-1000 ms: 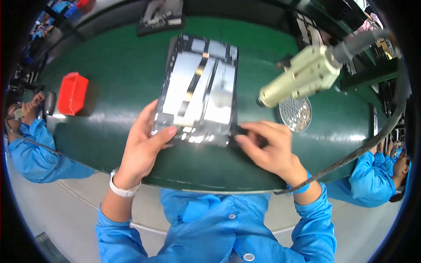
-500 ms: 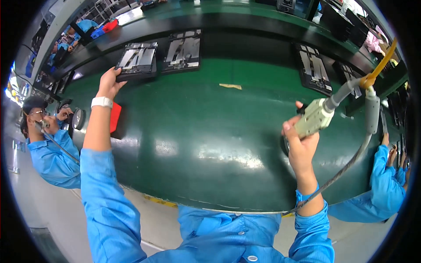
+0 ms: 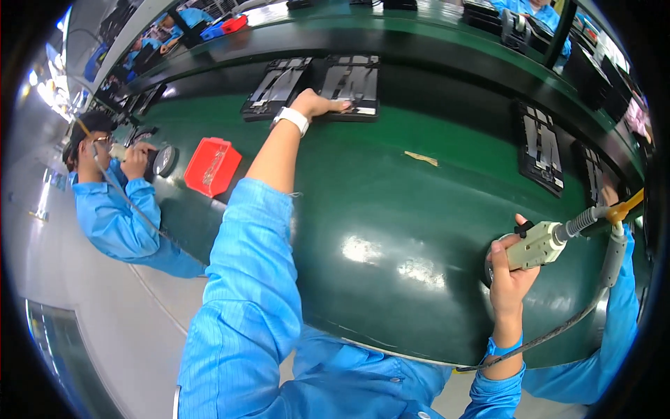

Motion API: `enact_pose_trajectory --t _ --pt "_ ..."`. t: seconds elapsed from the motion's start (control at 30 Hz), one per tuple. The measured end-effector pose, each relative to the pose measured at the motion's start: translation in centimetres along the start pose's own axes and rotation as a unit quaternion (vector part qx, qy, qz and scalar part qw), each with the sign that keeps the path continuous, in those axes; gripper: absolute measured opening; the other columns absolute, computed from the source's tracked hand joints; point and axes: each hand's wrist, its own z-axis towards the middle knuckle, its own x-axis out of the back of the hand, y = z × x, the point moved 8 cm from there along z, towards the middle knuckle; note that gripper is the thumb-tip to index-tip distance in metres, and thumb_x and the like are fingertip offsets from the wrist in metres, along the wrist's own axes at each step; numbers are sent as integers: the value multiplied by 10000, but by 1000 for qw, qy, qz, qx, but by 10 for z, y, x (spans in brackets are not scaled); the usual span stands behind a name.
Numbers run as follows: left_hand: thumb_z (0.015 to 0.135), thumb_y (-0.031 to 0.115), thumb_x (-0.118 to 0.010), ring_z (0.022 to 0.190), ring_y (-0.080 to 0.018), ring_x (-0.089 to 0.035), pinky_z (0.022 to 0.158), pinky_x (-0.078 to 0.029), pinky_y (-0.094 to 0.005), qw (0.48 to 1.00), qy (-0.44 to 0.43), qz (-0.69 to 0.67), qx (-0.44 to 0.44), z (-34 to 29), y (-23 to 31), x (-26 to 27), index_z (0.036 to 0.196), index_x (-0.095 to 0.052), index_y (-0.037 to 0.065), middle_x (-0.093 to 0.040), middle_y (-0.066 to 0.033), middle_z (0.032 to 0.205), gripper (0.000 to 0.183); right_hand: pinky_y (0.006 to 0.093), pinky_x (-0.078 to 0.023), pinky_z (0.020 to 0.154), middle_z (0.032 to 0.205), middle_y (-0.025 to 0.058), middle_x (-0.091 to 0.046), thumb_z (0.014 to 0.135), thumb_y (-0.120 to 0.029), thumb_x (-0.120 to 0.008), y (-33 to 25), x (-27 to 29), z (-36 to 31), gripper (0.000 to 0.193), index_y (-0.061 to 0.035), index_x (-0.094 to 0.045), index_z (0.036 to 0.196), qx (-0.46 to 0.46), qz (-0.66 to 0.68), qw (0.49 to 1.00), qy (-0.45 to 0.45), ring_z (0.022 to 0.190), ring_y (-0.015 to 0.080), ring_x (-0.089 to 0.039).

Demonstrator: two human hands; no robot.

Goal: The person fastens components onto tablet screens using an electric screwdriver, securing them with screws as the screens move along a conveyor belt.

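My left hand (image 3: 317,105) reaches to the far side of the bench, its thumb lying over the near left corner of an opened tablet-like device (image 3: 359,82) with grey panels. The other fingers are mostly hidden, closed at its edge. Just left of that wrist lies a similar opened device (image 3: 278,85), flat on the surface. On the right, my right hand (image 3: 509,276) is wrapped round a pale green corded power tool (image 3: 536,246) with a black lever. A dark round part shows beside the palm, below the tool; the tool's working end is hidden.
A red bin (image 3: 213,166) with small metal parts stands at left. More opened devices (image 3: 541,148) lie at far right. A yellowish strip (image 3: 421,158) lies mid-bench. The tool's cable (image 3: 558,335) loops beside my right forearm. Co-workers sit at left (image 3: 115,188) and right.
My left hand has let go of the left device, which now lies flat, and has moved right to the other one. The view has shifted left; my right hand still holds the tool.
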Motion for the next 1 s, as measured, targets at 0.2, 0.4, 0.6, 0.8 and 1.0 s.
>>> enact_pose_trajectory --t 0.2,0.4,0.6,0.8,1.0 --pt "885 153 -734 636 -109 -544 562 -434 -249 890 -95 -444 -26 -70 34 -35 1010 -596 48 -642 -24 866 214 262 -488 738 791 33 -575 875 20 -642 -18 -5 0 530 75 -428 1357 -7 34 999 4 708 100 -556" --pt "893 194 -734 768 -100 -609 623 -456 -226 834 -216 -507 -28 -226 56 -95 1308 -507 -12 -693 -47 975 516 277 -489 794 834 45 -601 855 -5 -683 -15 36 -1 573 77 -434 1364 51 -10 998 44 785 121 -593" --pt "899 176 -744 829 -97 -633 663 -502 -225 903 -251 -345 -50 -305 32 -111 1518 -159 -124 -704 -91 1007 903 254 -472 826 887 -2 -623 820 -22 -750 -49 15 19 711 44 -413 1443 24 75 996 33 834 85 -578" --pt "783 179 -830 701 -132 -543 639 -459 -275 972 -85 -2 -221 -312 62 -89 1276 -588 -99 -595 -73 760 615 243 -402 472 720 36 -605 809 5 -751 -27 33 18 211 22 -634 983 6 168 982 83 551 101 -531" --pt "745 141 -816 1011 -339 -582 842 -504 -401 885 65 32 -460 -355 115 -96 1100 -672 -31 -632 -133 1072 420 295 -375 494 586 31 -477 841 -25 -660 -1 39 19 173 62 -627 987 -15 150 984 99 477 136 -443"
